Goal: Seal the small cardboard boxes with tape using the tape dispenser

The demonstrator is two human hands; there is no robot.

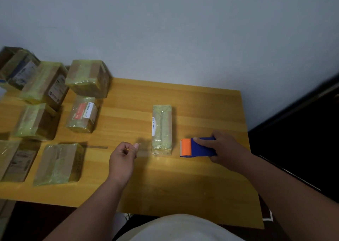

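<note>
A narrow taped box (162,128) is seen lying on the wooden table (201,108), between the two hands. A blue and orange tape dispenser (197,147) is gripped by the right hand (226,149) just right of the box, while the left hand (122,158) is held loosely curled to its left. Several taped boxes (55,112) are gathered at the table's left side.

A plain room used as a small packing spot. A wooden table (201,101) stands against a bare grey wall (165,29). Taped cardboard parcels (55,112) with shipping labels crowd its left side.
</note>
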